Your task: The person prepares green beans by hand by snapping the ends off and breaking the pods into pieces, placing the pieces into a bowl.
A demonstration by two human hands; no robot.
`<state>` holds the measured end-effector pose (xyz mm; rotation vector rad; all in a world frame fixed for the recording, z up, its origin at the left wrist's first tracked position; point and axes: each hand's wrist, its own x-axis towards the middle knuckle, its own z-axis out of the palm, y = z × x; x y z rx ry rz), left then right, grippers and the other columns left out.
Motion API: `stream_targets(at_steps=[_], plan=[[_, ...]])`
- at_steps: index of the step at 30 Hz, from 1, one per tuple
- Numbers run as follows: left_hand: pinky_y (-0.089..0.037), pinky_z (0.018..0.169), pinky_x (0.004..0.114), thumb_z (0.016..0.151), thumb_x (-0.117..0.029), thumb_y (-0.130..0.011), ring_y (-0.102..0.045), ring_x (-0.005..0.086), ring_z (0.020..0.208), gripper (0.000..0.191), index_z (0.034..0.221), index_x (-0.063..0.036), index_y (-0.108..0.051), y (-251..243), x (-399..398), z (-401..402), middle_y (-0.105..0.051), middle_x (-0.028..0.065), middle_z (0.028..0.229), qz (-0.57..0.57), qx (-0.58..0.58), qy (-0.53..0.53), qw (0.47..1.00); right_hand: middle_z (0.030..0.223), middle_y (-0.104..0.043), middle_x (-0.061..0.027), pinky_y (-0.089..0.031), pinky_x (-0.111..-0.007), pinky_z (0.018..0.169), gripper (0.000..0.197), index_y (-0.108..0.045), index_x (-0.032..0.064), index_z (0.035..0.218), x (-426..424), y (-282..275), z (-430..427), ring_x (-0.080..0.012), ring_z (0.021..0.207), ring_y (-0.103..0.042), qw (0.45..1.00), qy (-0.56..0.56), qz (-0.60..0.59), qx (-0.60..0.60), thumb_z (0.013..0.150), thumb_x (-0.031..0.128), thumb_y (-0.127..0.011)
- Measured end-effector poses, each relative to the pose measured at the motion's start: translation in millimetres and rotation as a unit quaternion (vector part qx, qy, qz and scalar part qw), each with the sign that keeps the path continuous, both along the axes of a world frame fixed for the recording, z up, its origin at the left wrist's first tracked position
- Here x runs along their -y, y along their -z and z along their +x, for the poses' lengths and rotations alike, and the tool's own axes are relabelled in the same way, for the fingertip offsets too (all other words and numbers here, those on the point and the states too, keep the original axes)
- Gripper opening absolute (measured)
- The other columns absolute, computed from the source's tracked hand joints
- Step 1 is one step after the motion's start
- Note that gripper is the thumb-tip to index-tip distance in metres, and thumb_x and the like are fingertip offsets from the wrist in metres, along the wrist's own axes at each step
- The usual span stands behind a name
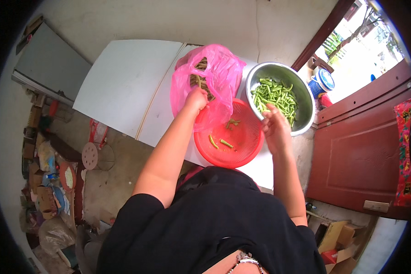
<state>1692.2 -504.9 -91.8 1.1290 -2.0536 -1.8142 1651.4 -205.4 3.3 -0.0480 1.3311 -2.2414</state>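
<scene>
My left hand (197,100) is at the mouth of a thin pink plastic bag (222,65). Its fingers are closed on a long bean (198,81) that sticks out above them. More brownish-green long beans (201,64) show through the bag's opening. My right hand (276,128) hangs by the near rim of a steel basin (306,102), fingers apart, with nothing visible in them. Short cut pieces of green bean (275,96) lie heaped in that basin. Nearest my body, a red plastic colander (248,150) holds a few bean scraps (226,143); the bag overhangs its far left edge.
Everything stands on a white table (123,78) against a wall. A dark red door (356,150) stands open at right, with a blue-and-white bucket (322,82) beyond. At left are a round stool (90,156) and clutter with cardboard boxes (46,202).
</scene>
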Motion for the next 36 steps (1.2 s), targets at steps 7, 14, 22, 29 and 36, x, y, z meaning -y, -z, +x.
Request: stream_targets(at_steps=[7, 14, 22, 29, 36], plan=[[-0.052, 0.054, 0.039, 0.083, -0.025, -0.078, -0.068, 0.0260, 0.060, 0.029, 0.100, -0.0025, -0.073, 29, 33, -8, -0.073, 0.0154, 0.081, -0.115, 0.048, 0.066, 0.990, 0.086, -0.063, -0.0001, -0.046, -0.019, 0.062, 0.017, -0.064, 0.0031, 0.114, -2, 15, 48, -0.0058, 0.070, -0.056, 0.990, -0.119, 0.076, -0.028, 0.104, 0.012, -0.054], [-0.057, 0.069, 0.041, 0.080, -0.040, -0.080, -0.072, 0.0322, 0.080, 0.049, 0.107, 0.0003, -0.070, 49, 39, -5, -0.074, 0.0192, 0.093, -0.311, 0.177, 0.185, 0.915, 0.085, -0.062, -0.0001, -0.046, -0.022, 0.064, 0.016, -0.065, 0.0030, 0.111, 26, 4, 63, -0.0066, 0.072, -0.056, 0.976, -0.184, 0.101, -0.062, 0.105, 0.013, -0.054], [-0.057, 0.061, 0.025, 0.096, -0.016, -0.068, -0.064, 0.0098, 0.069, 0.011, 0.103, -0.0089, -0.066, -50, 4, 48, -0.067, 0.0019, 0.083, 0.299, -0.131, 0.059, 0.943, 0.081, -0.062, -0.0006, -0.046, -0.023, 0.063, 0.016, -0.064, 0.0008, 0.108, 5, 8, 64, -0.0069, 0.069, -0.054, 0.954, -0.189, 0.174, -0.153, 0.105, 0.013, -0.053], [-0.049, 0.058, 0.020, 0.098, -0.018, -0.068, -0.062, 0.0076, 0.070, 0.012, 0.106, -0.0094, -0.064, -98, -95, 122, -0.065, -0.0008, 0.085, 0.360, -0.144, 0.086, 0.918, 0.088, -0.070, -0.0116, -0.053, -0.034, 0.064, 0.017, -0.064, 0.0010, 0.108, 35, -28, 76, -0.0193, 0.075, -0.068, 0.905, -0.210, 0.206, -0.307, 0.097, 0.014, -0.064], [-0.052, 0.063, 0.033, 0.097, -0.020, -0.067, -0.066, 0.0183, 0.072, 0.021, 0.109, -0.0032, -0.069, -166, -93, 134, -0.070, 0.0055, 0.092, -0.399, -0.144, 0.238, 0.874, 0.091, -0.068, -0.0191, -0.053, -0.046, 0.073, 0.012, -0.062, 0.0012, 0.098, 16, -38, 53, -0.0385, 0.086, -0.068, 0.763, -0.183, 0.320, -0.531, 0.091, 0.010, -0.066]])
